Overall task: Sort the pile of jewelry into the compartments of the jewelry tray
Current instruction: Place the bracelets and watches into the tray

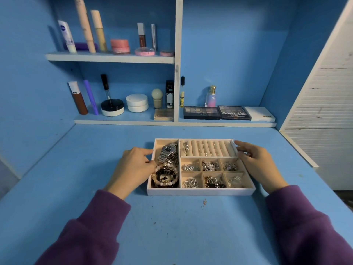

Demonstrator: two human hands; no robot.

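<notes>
Left hand (133, 167) and right hand (257, 162) rest relaxed against the side walls of the jewelry tray (200, 192), grasping nothing. Compartments hold watch (169, 149), bracelets (166, 175), chains (190, 183); no loose pile shows. Sorting judged complete.

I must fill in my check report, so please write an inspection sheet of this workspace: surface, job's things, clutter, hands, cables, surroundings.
Surface: blue table, small specks on it.
Job's things: jewelry tray filled; watch and bead bracelets in its long left compartment; no loose pile seen.
Clutter: nothing seen.
Hands: left hand touches the tray's left wall, right hand its right wall; fingers relaxed.
Cables: nothing seen.
Surroundings: shelves with cosmetics; eyeshadow palettes.
</notes>
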